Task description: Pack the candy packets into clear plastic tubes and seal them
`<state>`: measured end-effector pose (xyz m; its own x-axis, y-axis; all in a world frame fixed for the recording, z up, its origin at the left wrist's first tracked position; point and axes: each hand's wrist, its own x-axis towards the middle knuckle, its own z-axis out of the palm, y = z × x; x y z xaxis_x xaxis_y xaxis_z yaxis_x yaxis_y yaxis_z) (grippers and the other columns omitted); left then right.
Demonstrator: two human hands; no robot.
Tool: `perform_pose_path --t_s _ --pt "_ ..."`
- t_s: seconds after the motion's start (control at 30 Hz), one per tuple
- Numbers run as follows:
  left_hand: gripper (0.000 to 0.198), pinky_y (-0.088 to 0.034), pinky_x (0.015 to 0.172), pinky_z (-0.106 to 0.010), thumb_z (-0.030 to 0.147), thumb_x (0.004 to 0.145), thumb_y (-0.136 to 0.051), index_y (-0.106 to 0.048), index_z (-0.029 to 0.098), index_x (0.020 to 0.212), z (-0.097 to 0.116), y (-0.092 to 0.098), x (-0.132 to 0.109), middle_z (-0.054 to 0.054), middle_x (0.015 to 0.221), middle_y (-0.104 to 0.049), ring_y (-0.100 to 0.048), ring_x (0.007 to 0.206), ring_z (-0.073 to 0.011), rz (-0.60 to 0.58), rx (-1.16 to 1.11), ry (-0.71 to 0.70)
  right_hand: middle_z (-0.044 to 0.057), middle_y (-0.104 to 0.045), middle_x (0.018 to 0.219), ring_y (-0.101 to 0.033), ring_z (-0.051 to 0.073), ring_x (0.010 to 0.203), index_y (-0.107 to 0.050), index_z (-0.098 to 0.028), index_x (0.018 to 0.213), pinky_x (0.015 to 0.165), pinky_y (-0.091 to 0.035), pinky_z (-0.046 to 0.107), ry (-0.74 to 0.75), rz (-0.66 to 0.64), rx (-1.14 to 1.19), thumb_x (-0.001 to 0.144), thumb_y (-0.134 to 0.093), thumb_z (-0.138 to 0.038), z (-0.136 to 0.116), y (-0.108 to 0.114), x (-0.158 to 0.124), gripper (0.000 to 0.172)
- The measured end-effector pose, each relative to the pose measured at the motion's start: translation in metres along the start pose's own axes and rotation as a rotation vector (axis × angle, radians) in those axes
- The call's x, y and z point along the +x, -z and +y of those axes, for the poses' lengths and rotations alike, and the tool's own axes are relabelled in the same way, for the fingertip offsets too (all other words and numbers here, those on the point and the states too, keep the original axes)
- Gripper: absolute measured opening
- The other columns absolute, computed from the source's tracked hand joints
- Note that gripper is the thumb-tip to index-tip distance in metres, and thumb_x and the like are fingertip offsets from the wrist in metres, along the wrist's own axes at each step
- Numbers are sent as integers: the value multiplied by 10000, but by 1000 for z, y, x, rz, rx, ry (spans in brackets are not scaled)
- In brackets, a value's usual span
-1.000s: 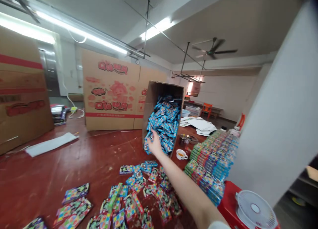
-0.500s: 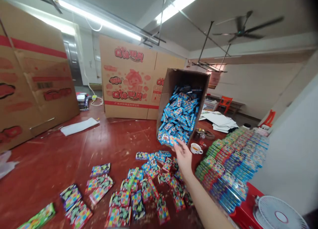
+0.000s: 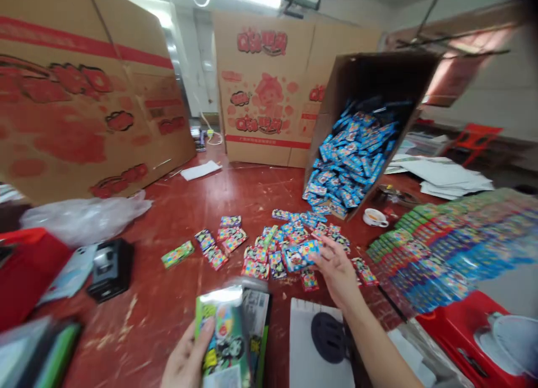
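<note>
My left hand point(image 3: 188, 360) grips a stack of colourful flat packs point(image 3: 229, 335) at the bottom of the view, the green top pack facing me. My right hand point(image 3: 336, 273) is stretched out over the red floor and holds a few blue packets point(image 3: 299, 256) between thumb and fingers. Just beyond it lies a scatter of small colourful packets point(image 3: 269, 242). A tilted cardboard box point(image 3: 370, 79) spills many blue packets point(image 3: 348, 158) toward that scatter.
Large printed cartons stand at the left point(image 3: 84, 96) and at the back point(image 3: 269, 85). Rows of stacked packs point(image 3: 441, 248) fill the right side. A cup point(image 3: 375, 217), a black device point(image 3: 110, 267), a clear plastic bag point(image 3: 84, 214), a white fan point(image 3: 510, 343) and a white notepad point(image 3: 319, 349) lie nearby.
The view has dropped from the ceiling to the floor. My right hand has pulled back from the tilted box with blue packets in it. My left hand with its packs has come into view.
</note>
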<state>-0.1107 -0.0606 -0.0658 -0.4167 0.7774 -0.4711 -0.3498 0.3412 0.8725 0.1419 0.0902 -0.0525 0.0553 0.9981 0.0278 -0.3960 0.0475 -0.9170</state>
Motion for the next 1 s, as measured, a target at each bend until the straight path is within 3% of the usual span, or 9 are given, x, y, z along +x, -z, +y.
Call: perform_pose_path --t_s 0.1,0.2,0.37,0.47,0.57,0.63,0.7,0.83,1.0 --pt "502 -541 670 -335 537 681 -691 -639 182 1032 0 -5 -14 -66 903 -750 -690 766 -250 -175 0 -91 -8 -670 655 -616 127 560 -660 -198 793 485 -515 222 -76 25 30 540 -838 -299 7 -19 -8 326" --pt "426 -528 685 -308 513 772 -615 -637 167 1021 -4 -10 -28 -71 909 -741 -678 771 -222 -278 47 -158 -4 -684 678 -627 125 605 -678 -197 765 579 -520 236 -34 -138 -62 593 -805 -293 7 -55 -15 235" --pt "355 -506 683 -274 469 815 -583 -643 164 985 -10 -14 -45 -55 858 -733 -662 737 -193 -338 117 -175 -7 -676 726 -616 124 654 -694 -192 783 631 -502 252 47 -742 -294 709 -700 -305 -6 -108 -12 135" --pt "333 -496 652 -262 470 824 -570 -639 161 927 -13 -14 -50 -39 791 -725 -655 695 -181 -312 94 -153 -18 -654 679 -595 119 616 -697 -182 759 586 -483 242 -13 -1118 -455 767 -631 -283 -9 -118 -11 121" --pt "308 -484 621 -248 467 822 -575 -623 163 847 -18 -12 -50 -26 745 -716 -646 659 -168 -290 65 -133 -2 -684 778 -627 147 722 -712 -192 823 664 -504 274 13 -1317 -521 768 -631 -244 -4 -120 -18 111" --pt "300 -482 611 -243 466 823 -575 -607 168 815 -21 -8 -49 -16 728 -711 -644 649 -162 -261 33 -132 6 -694 873 -638 165 802 -694 -216 977 730 -514 301 27 -1321 -512 738 -672 -221 4 -119 -27 240" --pt "289 -489 621 -249 460 834 -563 -594 173 840 -24 -1 -49 -16 751 -712 -652 671 -165 -225 -23 -141 17 -693 934 -643 176 844 -658 -232 1073 779 -515 330 14 -1204 -493 725 -697 -216 17 -116 -40 351" --pt "287 -510 681 -273 404 856 -556 -516 206 1059 -35 16 -53 -32 909 -711 -668 770 -172 -173 -137 -206 57 -675 1018 -613 223 991 -707 -235 959 923 -455 409 21 -1019 -458 731 -718 -256 50 -104 -71 230" --pt "619 -514 746 -297 333 881 -536 -164 304 1374 -56 34 -56 -45 1073 -656 -658 867 -167 -82 -97 -310 79 -599 1152 -540 254 1114 -711 -262 980 978 -419 431 -57 -906 -423 732 -720 -298 89 -96 -104 251"
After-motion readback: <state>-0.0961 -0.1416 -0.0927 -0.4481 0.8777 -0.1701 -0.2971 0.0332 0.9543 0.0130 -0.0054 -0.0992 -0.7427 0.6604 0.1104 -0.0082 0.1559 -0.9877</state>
